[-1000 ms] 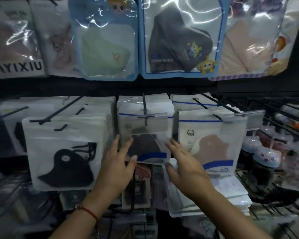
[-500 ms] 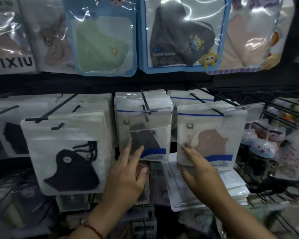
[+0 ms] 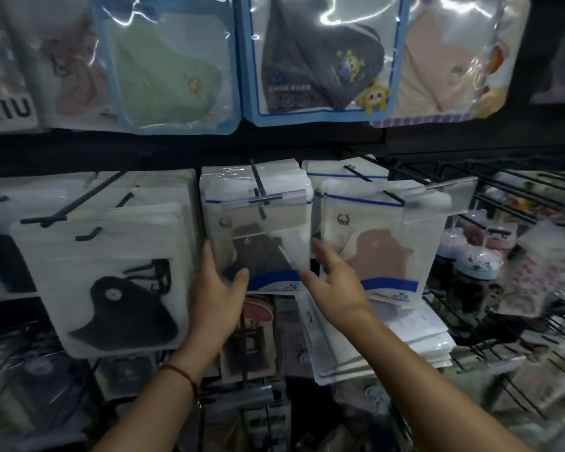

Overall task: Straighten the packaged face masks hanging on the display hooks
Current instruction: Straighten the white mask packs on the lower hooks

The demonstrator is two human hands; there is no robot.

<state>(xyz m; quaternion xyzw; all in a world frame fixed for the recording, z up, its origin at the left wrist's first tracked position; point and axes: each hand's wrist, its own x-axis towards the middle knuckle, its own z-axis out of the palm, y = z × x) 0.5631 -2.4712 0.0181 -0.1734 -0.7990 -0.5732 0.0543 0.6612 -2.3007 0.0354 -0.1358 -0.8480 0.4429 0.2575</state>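
Hanging on a black hook [image 3: 261,187] at the middle of the rack, the dark-mask pack [image 3: 258,246] sits between both hands. The left hand [image 3: 214,295] grips its lower left edge, fingers behind and thumb on the front. The right hand [image 3: 335,285] touches its lower right edge with fingers spread and fairly straight, though blurred. Just right hangs a brown-mask pack [image 3: 385,246]; to the left, a black-mask pack [image 3: 111,282]. Above hang green [image 3: 167,63] and grey [image 3: 320,57] mask packs.
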